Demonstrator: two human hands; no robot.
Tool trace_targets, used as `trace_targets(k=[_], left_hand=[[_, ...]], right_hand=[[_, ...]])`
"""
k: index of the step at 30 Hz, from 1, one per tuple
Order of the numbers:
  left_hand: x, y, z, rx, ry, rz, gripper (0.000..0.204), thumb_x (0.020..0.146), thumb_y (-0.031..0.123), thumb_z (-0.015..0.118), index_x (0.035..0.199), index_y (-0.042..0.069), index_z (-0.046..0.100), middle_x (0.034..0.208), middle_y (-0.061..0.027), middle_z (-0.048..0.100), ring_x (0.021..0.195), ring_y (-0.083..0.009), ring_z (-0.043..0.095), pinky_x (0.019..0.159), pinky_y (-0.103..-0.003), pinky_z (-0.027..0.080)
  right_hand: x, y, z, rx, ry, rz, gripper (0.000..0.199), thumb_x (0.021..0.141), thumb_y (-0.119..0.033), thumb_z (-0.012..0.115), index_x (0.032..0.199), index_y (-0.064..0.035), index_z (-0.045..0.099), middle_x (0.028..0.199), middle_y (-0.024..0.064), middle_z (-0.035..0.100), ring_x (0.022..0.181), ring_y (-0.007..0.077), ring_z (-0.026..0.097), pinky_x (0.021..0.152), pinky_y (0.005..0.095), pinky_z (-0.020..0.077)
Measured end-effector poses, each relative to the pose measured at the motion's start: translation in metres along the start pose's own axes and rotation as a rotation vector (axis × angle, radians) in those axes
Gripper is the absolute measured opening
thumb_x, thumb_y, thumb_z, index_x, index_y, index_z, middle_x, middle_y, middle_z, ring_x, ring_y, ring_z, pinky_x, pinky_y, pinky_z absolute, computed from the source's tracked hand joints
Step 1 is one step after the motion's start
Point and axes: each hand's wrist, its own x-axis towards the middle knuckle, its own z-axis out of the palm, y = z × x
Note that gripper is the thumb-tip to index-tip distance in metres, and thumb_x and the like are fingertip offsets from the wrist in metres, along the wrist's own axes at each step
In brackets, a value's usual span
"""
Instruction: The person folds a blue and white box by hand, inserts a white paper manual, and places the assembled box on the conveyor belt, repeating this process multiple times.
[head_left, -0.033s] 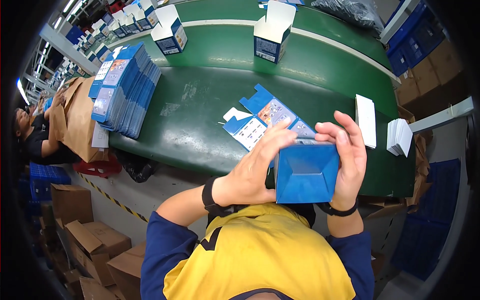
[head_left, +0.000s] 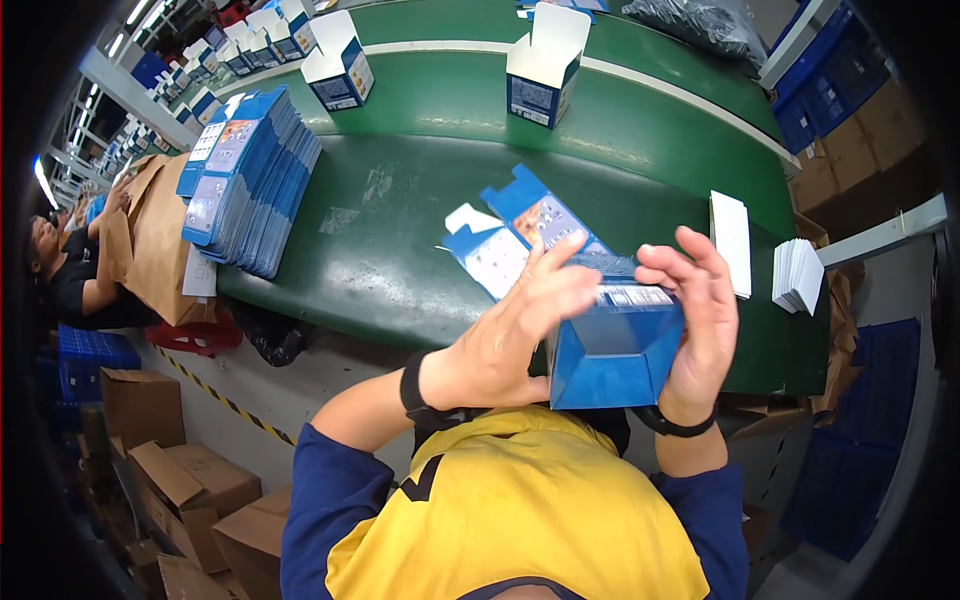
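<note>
At far left, one co-worker [head_left: 75,262] can be made out, with one hand laid on a big brown paper bag [head_left: 152,245]. Below that, at least four cardboard boxes [head_left: 195,485] are piled up. Next comes one thick stack of flattened blue cartons [head_left: 255,185], way too many to be counted. On the green belt two open-topped cartons [head_left: 338,80] are stood well apart, with a bunch more cartons lined up off to the upper left. In the middle, one flat printed carton piece [head_left: 548,215] is laid on the green table [head_left: 390,230]; whether it's joined to the box can't be told. The left hand [head_left: 505,335] is held open, fingers stretched and a bit blurred over the box's top edge, thumb touching its left side. One blue box [head_left: 612,355] is held between both hands, tilted, right in front of the yellow shirt [head_left: 530,490]. The right hand [head_left: 705,325] is pressed along its right side, fingers half-curled, not clenched; how firmly it's gripped can't be seen. Further right, two piles of white paper [head_left: 732,245] are left on the table, one of them fanned.
</note>
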Motion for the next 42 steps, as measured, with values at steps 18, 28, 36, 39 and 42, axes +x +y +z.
trace_targets(k=[18,28,36,39,42], left_hand=[[-0.025,-0.09,-0.037,0.796,-0.743,-0.788,0.094,0.062,0.049,0.077,0.142,0.029,0.031,0.149,-0.0197,0.021,0.137,-0.0463,0.014,0.098,-0.072,0.018],[-0.062,-0.1,-0.058,0.18,-0.253,-0.849,0.08,0.072,0.017,0.075,0.141,0.017,0.034,0.151,-0.0209,0.011,0.141,-0.035,0.007,0.109,-0.054,0.015],[-0.053,-0.076,-0.053,-0.879,0.722,-1.17,0.06,0.083,0.003,0.061,0.136,0.006,0.032,0.131,-0.0149,0.044,0.117,-0.0234,0.047,0.098,-0.037,0.04],[-0.069,-0.059,-0.041,-0.056,0.347,-0.895,0.045,0.08,0.003,0.062,0.123,0.005,0.048,0.125,-0.0133,0.05,0.113,-0.027,0.051,0.095,-0.039,0.042],[-0.057,-0.05,-0.028,0.759,-0.227,-0.245,0.035,0.07,0.001,0.058,0.105,0.005,0.059,0.109,-0.0131,0.056,0.106,-0.0304,0.052,0.092,-0.042,0.04]], right_hand=[[0.251,0.158,-0.119,-0.772,-0.078,0.09,0.107,0.053,-0.004,0.076,0.141,0.0005,0.015,0.131,0.0178,0.044,0.126,0.03,0.039,0.103,0.0343,0.033],[0.093,0.117,-0.062,-0.647,-0.162,0.641,0.081,0.075,-0.009,0.07,0.142,-0.0042,0.025,0.112,0.0134,0.051,0.089,0.0179,0.059,0.063,0.0276,0.0537],[0.046,0.12,-0.04,-0.015,0.013,0.625,0.075,0.082,-0.004,0.064,0.143,-0.0007,0.021,0.12,0.0177,0.054,0.104,0.0207,0.057,0.09,0.0316,0.0467],[0.041,0.087,-0.048,0.086,0.205,0.213,0.068,0.086,-0.003,0.059,0.142,-0.001,0.022,0.122,0.0179,0.054,0.106,0.0205,0.057,0.094,0.0326,0.0449],[0.024,0.045,-0.064,0.046,0.391,0.04,0.062,0.089,-0.002,0.054,0.142,-0.0011,0.022,0.126,0.0184,0.051,0.109,0.0213,0.055,0.096,0.034,0.0434]])
